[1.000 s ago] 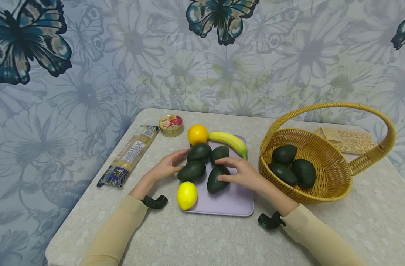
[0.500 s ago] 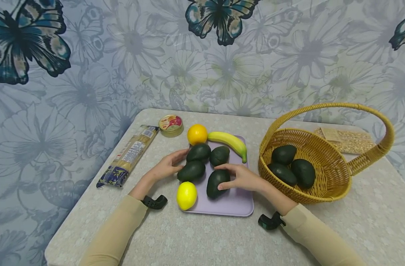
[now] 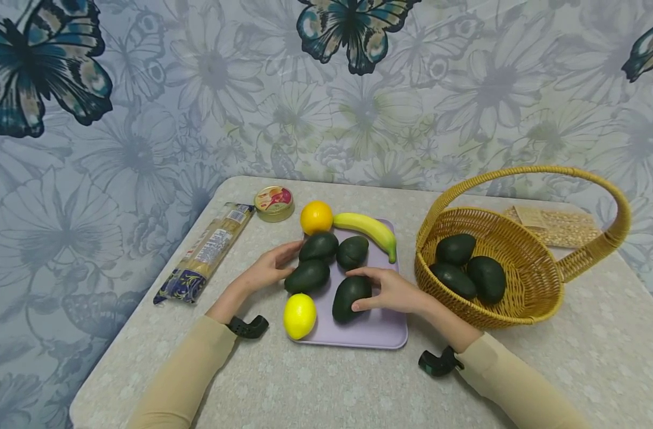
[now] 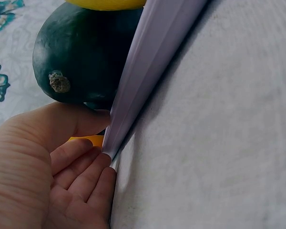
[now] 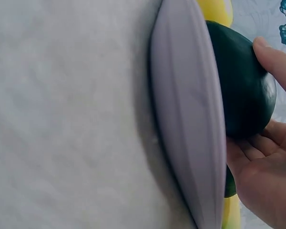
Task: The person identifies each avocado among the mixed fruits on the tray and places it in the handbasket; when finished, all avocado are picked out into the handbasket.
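Note:
On a lilac tray (image 3: 380, 333) lie several dark green avocados, a lemon (image 3: 299, 316) and a banana (image 3: 366, 229). My right hand (image 3: 388, 290) holds the front right avocado (image 3: 350, 299), thumb on its near side and fingers round its far side. In the right wrist view that avocado (image 5: 243, 81) is low over the tray; whether it touches the tray is hidden. My left hand (image 3: 267, 268) is at the tray's left edge beside two avocados (image 3: 307, 277). Its fingers are loosely extended against the rim in the left wrist view, the thumb just under an avocado (image 4: 86, 57).
An orange (image 3: 316, 217) sits at the tray's back left corner. Farther left are a round tin (image 3: 274, 204) and a pack of spaghetti (image 3: 205, 253). To the right stands a tall-handled wicker basket (image 3: 535, 268) with three avocados, in front of a grainy flat pack (image 3: 568, 228).
My right hand has moved slightly nearer the front of the tray, and the avocado it holds has shifted and turned with it, away from the avocado behind. My left hand stays in place.

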Demonstrator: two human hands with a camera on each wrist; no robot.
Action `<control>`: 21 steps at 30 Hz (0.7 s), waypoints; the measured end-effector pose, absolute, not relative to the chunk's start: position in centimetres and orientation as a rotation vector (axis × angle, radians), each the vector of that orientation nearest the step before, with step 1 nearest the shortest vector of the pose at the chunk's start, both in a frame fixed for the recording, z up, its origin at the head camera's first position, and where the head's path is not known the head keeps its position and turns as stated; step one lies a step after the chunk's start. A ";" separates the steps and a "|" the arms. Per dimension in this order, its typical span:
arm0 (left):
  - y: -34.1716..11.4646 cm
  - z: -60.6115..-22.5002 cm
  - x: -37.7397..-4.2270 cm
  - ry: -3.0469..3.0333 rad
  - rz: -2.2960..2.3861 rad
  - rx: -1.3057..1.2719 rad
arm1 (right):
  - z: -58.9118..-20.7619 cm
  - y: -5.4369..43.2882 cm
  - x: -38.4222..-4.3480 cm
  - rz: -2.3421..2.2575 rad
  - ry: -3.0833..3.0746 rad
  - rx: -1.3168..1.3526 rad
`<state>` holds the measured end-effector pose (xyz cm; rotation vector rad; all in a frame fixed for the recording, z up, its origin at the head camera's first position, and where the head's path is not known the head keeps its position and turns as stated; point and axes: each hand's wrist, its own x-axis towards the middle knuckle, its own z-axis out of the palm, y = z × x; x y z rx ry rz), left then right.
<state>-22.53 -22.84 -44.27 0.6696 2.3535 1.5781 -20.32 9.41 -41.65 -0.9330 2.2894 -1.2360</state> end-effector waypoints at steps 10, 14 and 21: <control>-23.2 -44.8 -22.8 2.360 1.593 0.708 | -37.9 9.8 -18.5 -1.376 2.274 -0.962; -23.2 -44.8 -22.8 2.361 1.588 0.715 | -35.9 10.9 -18.0 -1.426 2.280 -1.037; -23.0 -44.8 -22.9 2.342 1.587 0.689 | -33.6 14.6 -17.5 -1.392 2.404 -1.176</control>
